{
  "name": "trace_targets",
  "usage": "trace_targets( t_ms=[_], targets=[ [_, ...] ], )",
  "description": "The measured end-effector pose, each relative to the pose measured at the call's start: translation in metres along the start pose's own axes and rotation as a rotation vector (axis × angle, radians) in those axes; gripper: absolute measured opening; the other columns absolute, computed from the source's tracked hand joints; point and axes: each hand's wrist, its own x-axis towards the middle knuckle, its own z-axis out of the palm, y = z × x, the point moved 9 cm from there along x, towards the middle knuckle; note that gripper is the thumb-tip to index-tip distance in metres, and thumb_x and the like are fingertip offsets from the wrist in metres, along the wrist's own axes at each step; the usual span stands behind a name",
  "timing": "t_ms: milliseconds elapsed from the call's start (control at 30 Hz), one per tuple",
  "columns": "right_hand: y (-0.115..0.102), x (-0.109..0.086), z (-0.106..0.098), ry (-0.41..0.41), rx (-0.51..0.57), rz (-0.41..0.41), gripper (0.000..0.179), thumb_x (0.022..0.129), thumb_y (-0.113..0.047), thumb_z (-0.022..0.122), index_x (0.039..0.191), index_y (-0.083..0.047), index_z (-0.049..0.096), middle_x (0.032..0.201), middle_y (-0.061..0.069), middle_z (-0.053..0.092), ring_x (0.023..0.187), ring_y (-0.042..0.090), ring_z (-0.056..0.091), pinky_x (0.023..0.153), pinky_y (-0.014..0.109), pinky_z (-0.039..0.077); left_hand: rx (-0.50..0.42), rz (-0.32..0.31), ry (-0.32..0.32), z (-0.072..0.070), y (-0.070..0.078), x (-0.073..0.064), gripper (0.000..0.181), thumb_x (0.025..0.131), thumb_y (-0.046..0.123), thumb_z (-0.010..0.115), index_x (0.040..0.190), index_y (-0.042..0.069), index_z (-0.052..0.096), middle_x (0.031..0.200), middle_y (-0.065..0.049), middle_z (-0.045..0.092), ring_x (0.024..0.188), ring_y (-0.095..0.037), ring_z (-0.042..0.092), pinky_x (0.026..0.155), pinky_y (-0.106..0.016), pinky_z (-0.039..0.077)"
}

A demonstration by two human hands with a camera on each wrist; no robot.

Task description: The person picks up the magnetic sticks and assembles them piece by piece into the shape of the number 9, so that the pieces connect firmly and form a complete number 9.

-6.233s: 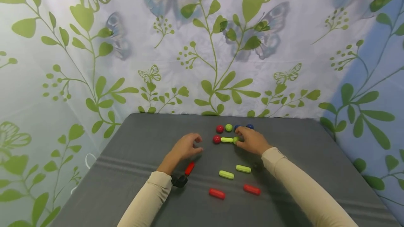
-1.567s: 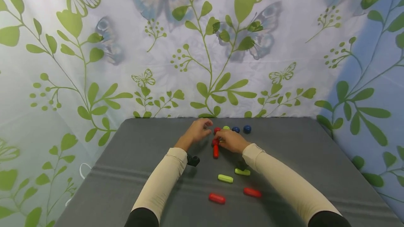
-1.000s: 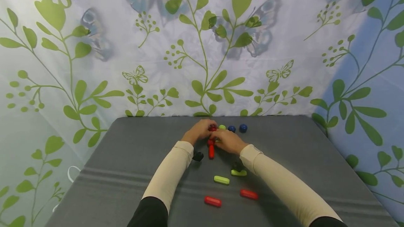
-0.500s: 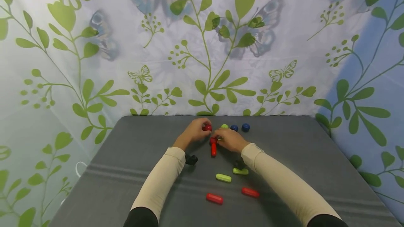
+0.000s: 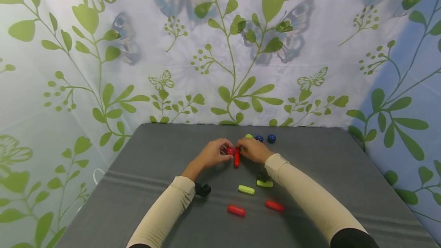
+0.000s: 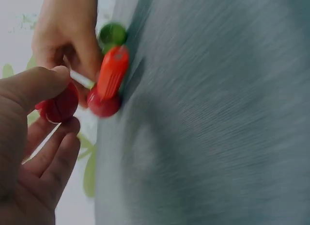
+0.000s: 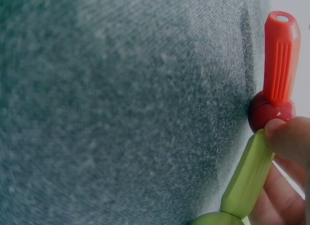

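My left hand (image 5: 213, 154) pinches a loose red ball (image 6: 62, 104) between thumb and fingers, just left of a joined piece. That piece has a red rod (image 7: 281, 60) set on a second red ball (image 7: 266, 111), and a green rod (image 7: 248, 174) runs from this ball to a green ball (image 7: 218, 219). My right hand (image 5: 254, 149) holds the piece, its thumb (image 7: 276, 128) at the joint of red ball and green rod. In the head view the red rod points toward me, and the right hand hides most of the green parts. A pale dot marks the red rod's free end.
Behind the right hand are another green ball (image 5: 249, 136) and two blue balls (image 5: 259, 138). Nearer lie two green rods (image 5: 246, 190) and two red rods (image 5: 236, 210) on the grey table (image 5: 165, 144). A leaf-patterned curtain (image 5: 193, 68) hangs at the back.
The red rod by the left forearm has joined the red ball. My left hand has picked a red ball from the back row and brought it down beside the piece; the right hand stays there.
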Motion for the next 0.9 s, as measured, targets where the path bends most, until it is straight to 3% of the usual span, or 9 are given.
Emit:
trace_targets(
  t_ms=[167, 467, 900],
  targets=[
    [0.003, -0.001, -0.002, 0.000, 0.005, 0.014, 0.021, 0.088, 0.001, 0.075, 0.106, -0.009, 0.070, 0.103, 0.006, 0.069, 0.095, 0.026, 0.068, 0.083, 0.043, 0.055, -0.181, -0.078, -0.015, 0.015, 0.001, -0.019, 0.027, 0.086, 0.009, 0.083, 0.106, 0.009, 0.065, 0.109, -0.004, 0.067, 0.095, -0.017, 0.070, 0.076, -0.027, 0.056],
    [-0.003, -0.003, -0.003, -0.015, 0.023, 0.010, 0.021, 0.088, 0.002, 0.074, 0.107, -0.006, 0.069, 0.104, 0.009, 0.068, 0.095, 0.028, 0.068, 0.083, 0.044, 0.055, -0.225, -0.224, 0.019, 0.029, -0.005, -0.036, 0.029, 0.081, 0.012, 0.088, 0.099, 0.009, 0.066, 0.096, 0.001, 0.068, 0.084, -0.009, 0.068, 0.070, -0.026, 0.054],
    [0.001, -0.001, -0.001, -0.029, 0.002, 0.044, 0.021, 0.089, 0.000, 0.075, 0.108, -0.008, 0.070, 0.103, 0.006, 0.067, 0.095, 0.026, 0.067, 0.084, 0.043, 0.055, -0.199, -0.218, 0.044, 0.038, -0.002, -0.033, 0.032, 0.079, 0.014, 0.089, 0.098, 0.007, 0.064, 0.091, -0.002, 0.067, 0.079, -0.010, 0.064, 0.067, -0.026, 0.052]
  ],
)
